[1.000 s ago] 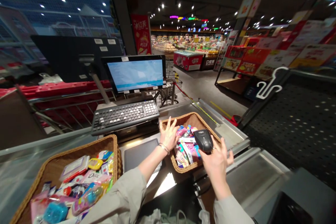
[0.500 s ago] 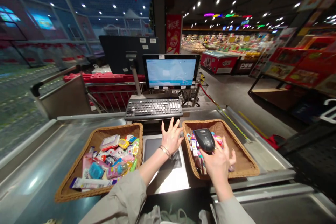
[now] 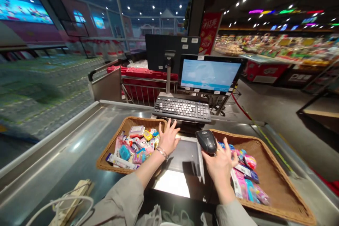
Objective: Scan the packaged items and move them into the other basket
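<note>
My right hand grips a black handheld barcode scanner, holding it over the left side of the right wicker basket. Small packets and sweets lie in that basket, partly behind my hand. With fingers spread and nothing in them, my left hand hovers by the right rim of the left wicker basket. Candy packs fill this one, among them a pink Dove bag, a blue container and a long white-and-purple stick pack. Between the baskets is a flat scanner plate.
A keyboard and a lit monitor stand behind the counter plate, with a second dark screen to the left. A power strip with white cable lies front left. The metal counter edge is raised.
My view has turned left, so the surroundings shift right. My left hand is now nearer the left basket; my right hand keeps the scanner and is nearer the right basket's left edge.
</note>
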